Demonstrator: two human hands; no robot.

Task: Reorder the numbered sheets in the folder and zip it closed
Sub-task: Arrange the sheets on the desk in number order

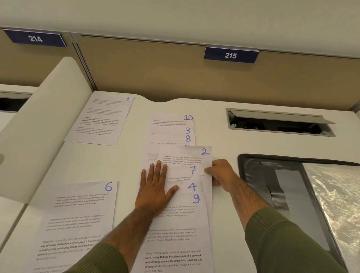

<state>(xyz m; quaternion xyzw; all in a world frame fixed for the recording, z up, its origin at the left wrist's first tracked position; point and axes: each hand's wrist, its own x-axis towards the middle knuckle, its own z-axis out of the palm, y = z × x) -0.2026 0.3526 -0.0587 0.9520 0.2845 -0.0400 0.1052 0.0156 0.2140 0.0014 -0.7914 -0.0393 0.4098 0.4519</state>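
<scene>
I face a white surface [217, 125] backed by a tan partition panel [157, 68] that carries two blue number plates, 214 [35, 38] to the left and 215 [230, 55] ahead. A pale wall [181, 11] rises above it. An open cable hatch [280, 122] is set into the surface at far right, and a white rounded divider [40, 118] stands on my left.

**Counted, kind by kind**

Sheets [176, 230]: nine show a clear number. Two lie alone at the left, 1 [98, 119] upper and 6 [77, 214] lower. Seven overlap in the centre column: 10 [171, 120], 3 [175, 130], 8 [170, 139], 2 [186, 155], 7 [183, 170], 4 [191, 187] and 9. A tenth shows only a sliver of its digit above 2.

Hands: two, left [153, 191] and right [221, 172].

Folder [296, 205]: one, at the right edge.

Plates: two, 214 [35, 38] and 215 [230, 55].

Hatches: two, right [280, 122] and far left [5, 102].
</scene>
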